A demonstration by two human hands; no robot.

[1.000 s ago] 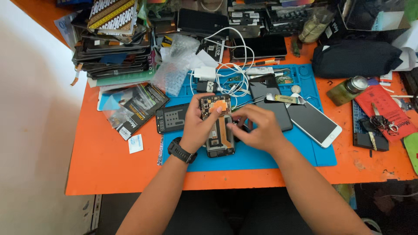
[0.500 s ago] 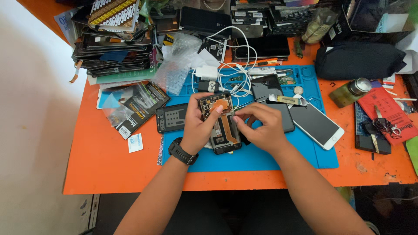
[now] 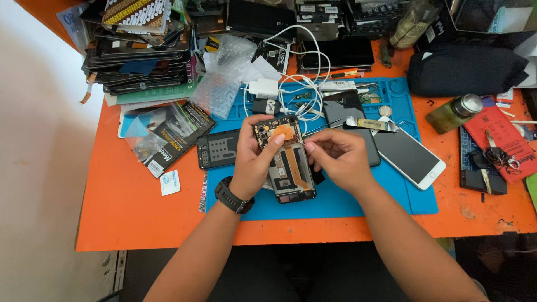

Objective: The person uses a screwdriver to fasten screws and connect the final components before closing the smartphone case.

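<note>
The opened phone's [image 3: 286,162] left edge hides under the left hand [image 3: 253,162] — its tiny board parts unreadable.

Both forearms rise from the bottom edge and converge toward the middle of the view. The left hand [image 3: 254,162] is turned palm inward, its wrist slightly bent (a dark watch sits on it), the thumb stretched up and to the right while the fingers [image 3: 244,146] curl closed in a grip. The right hand [image 3: 338,159] faces it, just beside, knuckles up, its fingers [image 3: 313,151] bent and drawn together with the thumb in a pinch.
</note>
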